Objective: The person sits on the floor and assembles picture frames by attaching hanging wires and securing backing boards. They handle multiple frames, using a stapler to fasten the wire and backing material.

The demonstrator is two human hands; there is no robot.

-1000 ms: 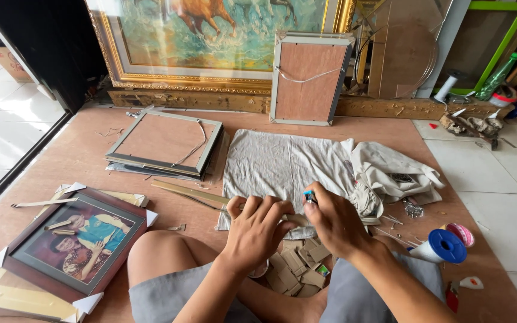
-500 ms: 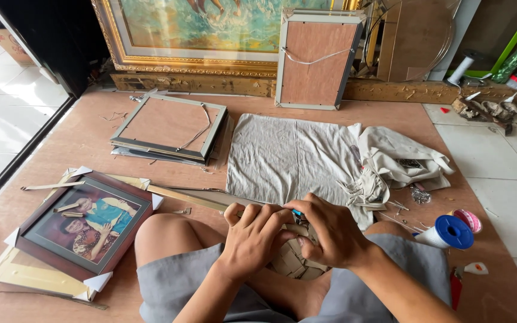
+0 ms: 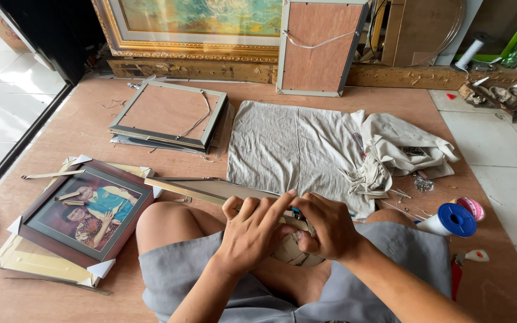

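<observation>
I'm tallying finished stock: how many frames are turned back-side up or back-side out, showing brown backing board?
2. One frame lies face down on top of a stack, left of the grey cloth. One frame leans upright against the far wall. The stack may hide more.

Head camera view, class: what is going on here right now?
A person sits on a wooden floor with both hands on a long pale frame strip laid across the lap. The left hand presses flat on it, and the right hand pinches it beside a small blue tool that is mostly hidden. A grey cloth lies ahead, a framed photo to the left, and a blue-capped spool to the right.
</observation>
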